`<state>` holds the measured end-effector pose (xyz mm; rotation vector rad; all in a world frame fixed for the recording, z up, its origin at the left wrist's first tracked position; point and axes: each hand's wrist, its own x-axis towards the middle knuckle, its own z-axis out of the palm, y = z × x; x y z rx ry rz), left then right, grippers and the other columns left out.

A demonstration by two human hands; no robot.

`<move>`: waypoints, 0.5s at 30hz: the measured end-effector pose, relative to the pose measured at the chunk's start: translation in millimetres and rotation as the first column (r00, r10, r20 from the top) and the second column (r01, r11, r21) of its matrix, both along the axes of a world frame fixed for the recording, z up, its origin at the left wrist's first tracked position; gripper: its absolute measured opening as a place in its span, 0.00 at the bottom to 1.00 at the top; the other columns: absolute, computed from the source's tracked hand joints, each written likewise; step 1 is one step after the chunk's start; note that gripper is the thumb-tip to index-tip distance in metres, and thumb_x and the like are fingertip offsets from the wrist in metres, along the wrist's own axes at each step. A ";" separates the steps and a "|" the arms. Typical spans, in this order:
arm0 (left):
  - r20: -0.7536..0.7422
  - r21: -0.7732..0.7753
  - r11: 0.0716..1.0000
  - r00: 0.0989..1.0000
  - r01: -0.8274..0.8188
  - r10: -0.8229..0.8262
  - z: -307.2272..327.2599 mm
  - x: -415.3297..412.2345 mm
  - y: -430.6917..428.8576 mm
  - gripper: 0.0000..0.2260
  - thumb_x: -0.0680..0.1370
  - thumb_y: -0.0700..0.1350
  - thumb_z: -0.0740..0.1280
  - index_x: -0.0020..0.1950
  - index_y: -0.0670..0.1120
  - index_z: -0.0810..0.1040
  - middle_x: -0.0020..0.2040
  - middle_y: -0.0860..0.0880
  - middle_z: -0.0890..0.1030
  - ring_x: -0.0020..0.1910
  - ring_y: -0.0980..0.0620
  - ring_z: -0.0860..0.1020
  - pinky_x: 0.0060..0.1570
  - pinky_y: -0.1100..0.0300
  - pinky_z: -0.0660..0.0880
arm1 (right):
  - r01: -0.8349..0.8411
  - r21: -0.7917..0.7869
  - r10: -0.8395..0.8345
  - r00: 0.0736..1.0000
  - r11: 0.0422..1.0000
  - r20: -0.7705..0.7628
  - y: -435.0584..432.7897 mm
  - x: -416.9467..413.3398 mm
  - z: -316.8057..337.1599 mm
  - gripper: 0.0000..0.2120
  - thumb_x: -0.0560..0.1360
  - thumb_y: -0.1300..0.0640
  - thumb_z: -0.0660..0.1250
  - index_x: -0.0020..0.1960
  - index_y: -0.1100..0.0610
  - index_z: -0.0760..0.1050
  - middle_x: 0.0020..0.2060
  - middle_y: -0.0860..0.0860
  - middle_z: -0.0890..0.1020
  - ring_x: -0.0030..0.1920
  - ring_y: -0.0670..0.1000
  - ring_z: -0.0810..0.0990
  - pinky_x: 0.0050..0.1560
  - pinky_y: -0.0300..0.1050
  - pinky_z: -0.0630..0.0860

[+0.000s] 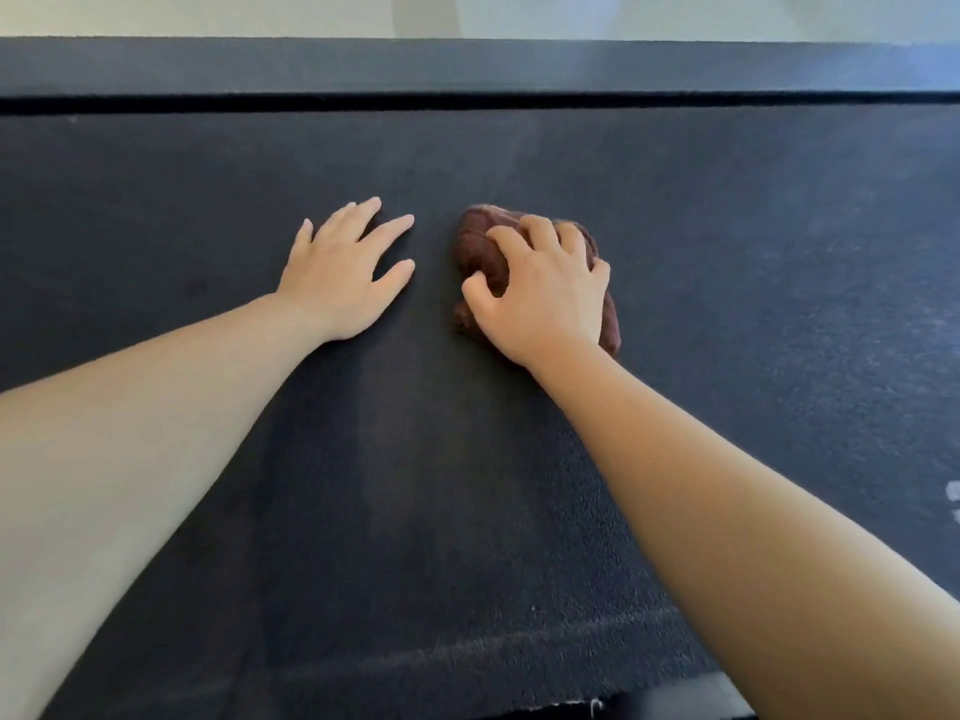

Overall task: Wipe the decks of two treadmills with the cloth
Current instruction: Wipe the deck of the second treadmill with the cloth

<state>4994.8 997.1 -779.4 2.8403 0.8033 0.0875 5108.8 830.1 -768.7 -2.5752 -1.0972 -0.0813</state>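
Note:
A dark treadmill deck [727, 241] fills nearly the whole head view. A bunched brown cloth [480, 246] lies on the belt near the middle. My right hand [545, 293] sits on top of the cloth, its fingers curled into the folds and gripping it against the belt. My left hand [348, 275] rests flat on the belt just left of the cloth, fingers spread and straight, holding nothing. A narrow strip of bare belt separates the two hands.
A dark side rail [467, 65] runs across the far edge of the deck, beyond a black groove [467, 102]. Pale floor [208, 13] shows past it. Faint whitish dust marks [953, 493] lie at the right. The deck's near edge [675, 693] appears at the bottom.

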 end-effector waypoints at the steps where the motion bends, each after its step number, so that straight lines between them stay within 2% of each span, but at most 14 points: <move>1: 0.018 -0.005 1.000 1.000 -0.006 0.006 -1.7 1.2 4.6 0.23 0.79 0.58 0.53 0.74 0.59 0.58 0.77 0.50 0.55 0.76 0.50 0.50 0.72 0.43 0.46 | 0.001 0.013 -0.001 1.000 1.000 -0.005 -7.6 -6.4 -0.3 0.22 0.73 0.39 0.57 0.64 0.45 0.71 0.66 0.48 0.70 0.67 0.56 0.64 0.63 0.65 0.62; 4: 0.039 -0.009 1.000 0.999 0.002 -0.001 -6.5 3.7 6.9 0.23 0.78 0.59 0.53 0.73 0.61 0.57 0.77 0.51 0.54 0.76 0.52 0.50 0.72 0.44 0.46 | -0.014 0.025 0.013 0.999 1.000 0.040 -36.9 -28.8 -4.8 0.22 0.72 0.38 0.57 0.63 0.44 0.70 0.64 0.48 0.72 0.66 0.55 0.65 0.61 0.64 0.66; 7: 0.019 -0.018 1.000 1.000 0.003 -0.002 -5.0 3.6 5.0 0.24 0.78 0.59 0.53 0.74 0.62 0.56 0.78 0.52 0.52 0.76 0.53 0.48 0.72 0.45 0.44 | -0.034 0.012 0.033 0.998 0.999 0.050 -33.8 -22.9 -4.0 0.22 0.73 0.37 0.58 0.62 0.44 0.72 0.64 0.48 0.73 0.66 0.55 0.66 0.61 0.64 0.66; 15: 0.037 -0.020 1.000 0.999 0.003 -0.002 -6.1 4.5 6.4 0.24 0.77 0.59 0.53 0.74 0.62 0.55 0.77 0.55 0.52 0.76 0.55 0.47 0.73 0.46 0.44 | 0.037 0.018 -0.037 0.999 0.999 0.021 79.5 75.8 -5.3 0.23 0.72 0.38 0.57 0.63 0.47 0.72 0.67 0.51 0.70 0.68 0.58 0.63 0.63 0.63 0.60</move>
